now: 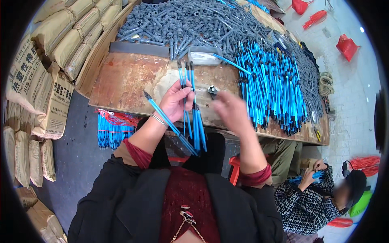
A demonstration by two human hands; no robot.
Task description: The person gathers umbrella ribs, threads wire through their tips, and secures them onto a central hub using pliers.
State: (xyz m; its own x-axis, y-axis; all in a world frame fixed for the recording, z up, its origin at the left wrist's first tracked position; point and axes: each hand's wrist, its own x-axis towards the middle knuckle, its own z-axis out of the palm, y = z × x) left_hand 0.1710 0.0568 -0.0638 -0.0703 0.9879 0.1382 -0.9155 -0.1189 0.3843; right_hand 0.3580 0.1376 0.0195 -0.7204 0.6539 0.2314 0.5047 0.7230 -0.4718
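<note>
**A fistful of blue rods over the desk edge**

My left hand (175, 101) is closed around a bunch of blue rods with black tips (193, 117). Most of them stand nearly upright, their black ends pointing far over the desk (125, 81) and their long blue shafts hanging down toward my lap. One rod splays off, slanting from upper left to lower right across my wrist, just by the metal bangle (159, 120) I wear there. The bunch sits above the near edge of the desk, a little left of its middle.

My right hand (231, 110) is just to the right of the bunch, blurred; I cannot tell whether its fingers are spread or pinching anything. Just beyond it a small dark part (212, 90) lies on the desk.

Farther right, a big heap of the same blue rods (273, 87) covers the desk, and at the far side is a mound of grey plastic pieces (182, 20), with a shallow grey tray (204, 56) at its near edge. Below the desk on the left hang more blue rods tied with red string (112, 128). Stacked tan sacks (56, 44) line the left. At the near right another person (314, 202) in a checked coat sits holding blue rods too.
</note>
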